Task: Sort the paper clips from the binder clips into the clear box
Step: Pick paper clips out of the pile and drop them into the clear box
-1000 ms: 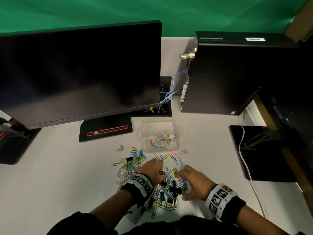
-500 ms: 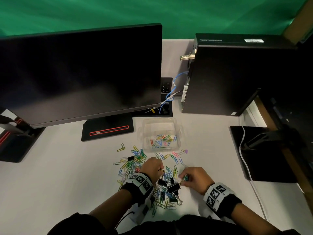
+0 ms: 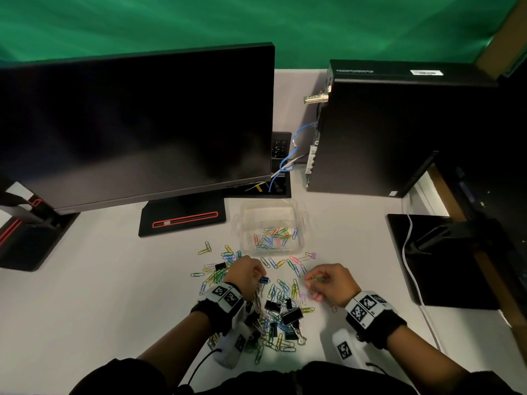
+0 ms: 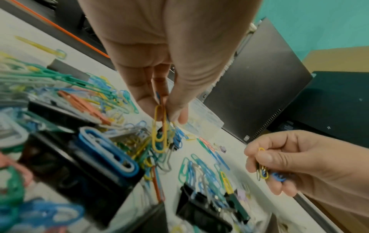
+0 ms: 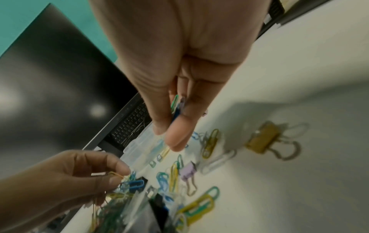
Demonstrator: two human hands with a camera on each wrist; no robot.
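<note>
Coloured paper clips (image 3: 281,289) and black binder clips (image 3: 291,315) lie mixed in a pile on the white table. Behind the pile stands the clear box (image 3: 301,220) with several paper clips in it. Above the pile's left side, my left hand (image 3: 258,276) pinches a few paper clips; a yellow paper clip (image 4: 159,132) dangles from its fingertips (image 4: 175,115). At the pile's right, my right hand (image 3: 309,279) pinches a small bunch of paper clips, green and blue (image 5: 175,107), between thumb and fingers. Neither hand is over the box.
A black monitor (image 3: 137,129) on its base (image 3: 182,218) stands behind left, a black computer tower (image 3: 399,132) behind right, with cables between. A black stand (image 3: 445,258) with a white cable is at the right. A gold binder clip (image 5: 261,140) and a lilac one (image 5: 187,171) lie apart.
My right hand has come off the pile and drawn right with paper clips pinched. My left hand has risen slightly, holding its clips.
</note>
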